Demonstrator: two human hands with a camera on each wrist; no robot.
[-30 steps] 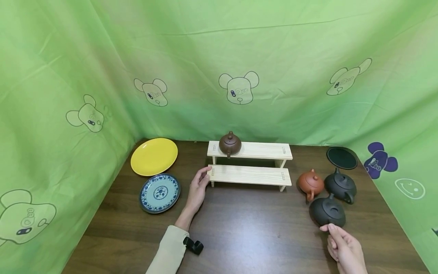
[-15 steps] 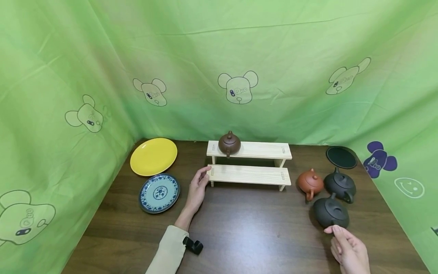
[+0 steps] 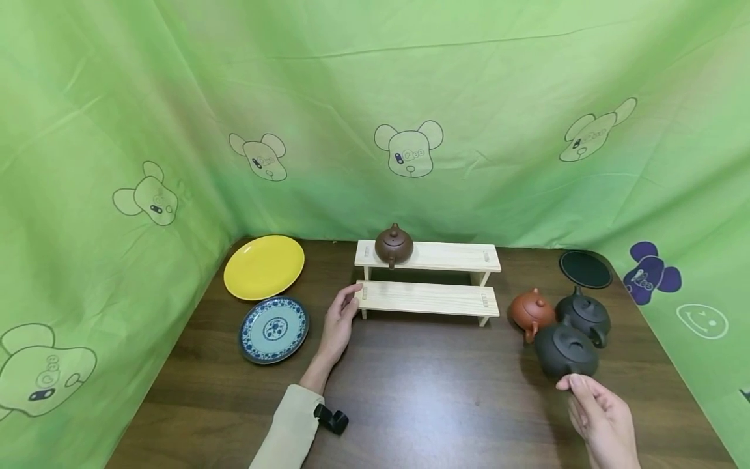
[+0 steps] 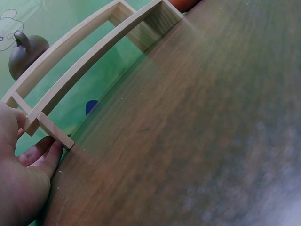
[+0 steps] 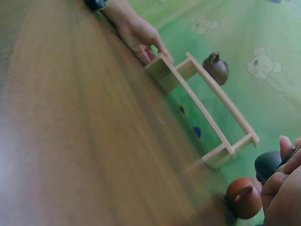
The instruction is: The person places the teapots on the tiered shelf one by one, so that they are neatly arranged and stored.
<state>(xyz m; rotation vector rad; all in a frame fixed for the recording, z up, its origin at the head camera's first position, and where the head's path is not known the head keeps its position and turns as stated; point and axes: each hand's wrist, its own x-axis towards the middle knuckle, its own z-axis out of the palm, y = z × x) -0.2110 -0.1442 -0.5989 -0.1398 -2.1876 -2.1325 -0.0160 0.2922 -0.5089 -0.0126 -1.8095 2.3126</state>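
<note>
Black pot (image 3: 565, 352): located at the right of the table (image 3: 433, 397), on the near side of the orange pot (image 3: 533, 312) and the second pot (image 3: 584, 314). Spout points away from the person, handle towards the person; long axis runs roughly front to back. Lid is on. Whether its base touches the table or its neighbours cannot be told from these views.

Stand (image 3: 428, 298): two tiers, long axis left to right, centre rear of the table. The brown pot (image 3: 394, 246) sits near the left end of the upper tier, handle towards the person.

Right hand (image 3: 601, 417): closed at the fingertips, thumb and forefinger pinching the black pot's handle; the other fingers are curled in. The hand enters from the lower right and slants up and to the left.

Left hand (image 3: 336, 329): partly closed, thumb and fingers holding the left end of the stand's lower tier. Forearm, in a pale sleeve (image 3: 290, 426), reaches forward and slopes to the right, passing right of the blue plate (image 3: 274, 330).
</note>
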